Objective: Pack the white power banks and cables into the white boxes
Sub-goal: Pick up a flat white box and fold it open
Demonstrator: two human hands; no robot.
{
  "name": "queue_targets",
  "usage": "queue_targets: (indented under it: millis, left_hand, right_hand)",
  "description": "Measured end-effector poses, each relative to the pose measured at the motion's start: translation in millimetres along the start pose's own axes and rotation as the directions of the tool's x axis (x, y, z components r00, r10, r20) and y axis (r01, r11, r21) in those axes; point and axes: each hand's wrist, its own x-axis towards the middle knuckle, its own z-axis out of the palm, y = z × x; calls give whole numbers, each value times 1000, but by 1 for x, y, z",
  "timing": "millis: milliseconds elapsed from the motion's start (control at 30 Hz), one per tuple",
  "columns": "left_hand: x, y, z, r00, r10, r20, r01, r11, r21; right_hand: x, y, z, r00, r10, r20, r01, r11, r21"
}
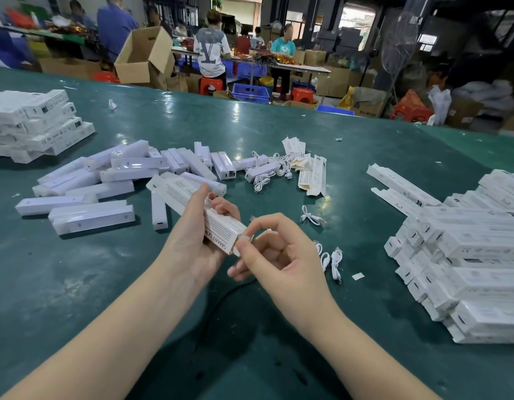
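The long white box (203,215) is held above the green table (278,125), gripped around its middle by the left hand (192,241). Its end flap (244,239) is pinched by the right hand (281,255) (thin printed card, easily creased), so the flap should be tucked in straight. Smooth plastic power banks (91,217) are lying behind.

You are in a packing warehouse: cardboard cartons (146,54) at eleven o'clock, workers (211,50) at twelve, boxes (463,255) at three.
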Motion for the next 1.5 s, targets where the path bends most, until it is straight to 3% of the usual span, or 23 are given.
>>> queue_targets:
  millis: [167, 300, 467, 633, 800, 867, 933, 967, 1000, 1067, 1100, 1133, 1167, 1233, 1300, 1367, 1433, 1500]
  left_hand:
    - [0, -1, -1, 1000, 10, 14, -11, 999, 36]
    - [-3, -5, -1, 998, 58, 23, -61, 983, 174]
    - [-9, -8, 4, 997, 59, 47, -69, 970, 232]
    - [-18, -16, 6, 989, 16, 145, -78, 898, 434]
    - [-24, -20, 9, 979, 3, 206, -125, 804, 581]
    - [-23, -19, 9, 974, 16, 227, -149, 799, 583]
    - [-22, -15, 5, 966, 72, 248, -220, 734, 643]
    - [-21, -11, 3, 956, 135, 263, -287, 628, 723]
    - [-17, -6, -1, 932, 216, 291, -359, 440, 823]
    - [-8, 8, -9, 832, 378, 406, -387, -128, 913]
    - [-3, 15, -14, 774, 414, 479, -311, -411, 857]
    - [2, 23, -19, 744, 411, 526, -202, -612, 764]
    - [7, 29, -23, 750, 393, 532, -92, -735, 672]
    - [14, 36, -29, 830, 353, 432, 107, -860, 499]
    - [16, 40, -32, 865, 350, 359, 183, -887, 424]
    - [15, 41, -31, 848, 355, 393, 84, -823, 562]
    - [10, 37, -27, 844, 315, 435, -165, -618, 768]
    - [2, 30, -20, 868, 199, 454, -360, -378, 853]
  right_hand:
    - [2, 0, -1, 998, 35, 49, -36, 999, 37]
    - [6, -4, -9, 967, 188, 170, -207, 973, 103]
    - [12, -1, -22, 927, 328, 180, -308, 942, -132]
    - [13, 6, -26, 924, 333, 189, -263, 910, -319]
    - [11, 13, -18, 944, 270, 187, -227, 948, -222]
    - [10, 14, -16, 972, 186, 142, -133, 938, -319]
    - [9, 13, -17, 986, 121, 119, -43, 859, -511]
    - [9, 13, -17, 987, 110, 120, -19, 812, -583]
    - [9, 14, -19, 986, 111, 124, -9, 778, -628]
    - [10, 14, -22, 987, 110, 114, -7, 749, -662]
    - [10, 15, -24, 990, 98, 97, -9, 750, -661]
    - [10, 15, -26, 994, 83, 75, -13, 758, -652]
    - [11, 16, -28, 996, 66, 55, -16, 769, -639]
    - [12, 17, -31, 999, 37, 25, -13, 786, -618]
    - [13, 17, -32, 1000, 23, 0, -18, 787, -617]
    - [13, 16, -31, 997, 49, -57, -72, 826, -560]
    - [15, 16, -30, 981, 125, -146, -171, 915, -365]
    - [19, 13, -32, 937, 257, -236, -289, 950, -114]
